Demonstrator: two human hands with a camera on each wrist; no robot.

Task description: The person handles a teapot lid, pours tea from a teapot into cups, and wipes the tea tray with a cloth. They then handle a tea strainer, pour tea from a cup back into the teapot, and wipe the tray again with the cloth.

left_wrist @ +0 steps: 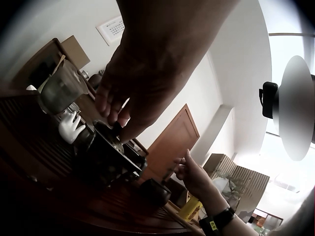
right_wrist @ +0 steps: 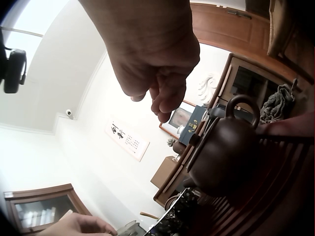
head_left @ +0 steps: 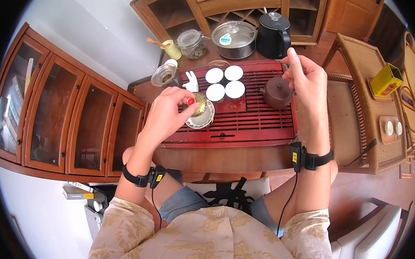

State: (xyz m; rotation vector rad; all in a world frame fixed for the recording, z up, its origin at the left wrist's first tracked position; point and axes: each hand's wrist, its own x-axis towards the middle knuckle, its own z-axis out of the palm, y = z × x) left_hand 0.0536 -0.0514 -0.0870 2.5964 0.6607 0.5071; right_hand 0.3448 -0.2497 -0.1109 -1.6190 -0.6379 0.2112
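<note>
In the head view my left hand [head_left: 168,111] pinches the red knob [head_left: 190,101] of a lid between thumb and fingers. The lid sits over a gaiwan, a lidded tea bowl [head_left: 200,109], with greenish leaves showing in it. Under the bowl is a patterned saucer [head_left: 199,126]. My right hand [head_left: 308,85] is raised near the dark brown teapot [head_left: 277,93], fingers loosely bent, holding nothing visible. From the right wrist view, the fingers hang above and left of the teapot [right_wrist: 226,157]. The left wrist view shows the left fingertips at the bowl's top.
Several white cups [head_left: 234,89] stand on the red slatted tea tray [head_left: 249,137]. Beside them is a white hand figurine [head_left: 190,82]. Behind are a glass pitcher [head_left: 164,75], a glass jar [head_left: 192,44], a lidded pot [head_left: 234,39] and a black kettle [head_left: 272,36]. A rattan shelf [head_left: 344,118] stands right.
</note>
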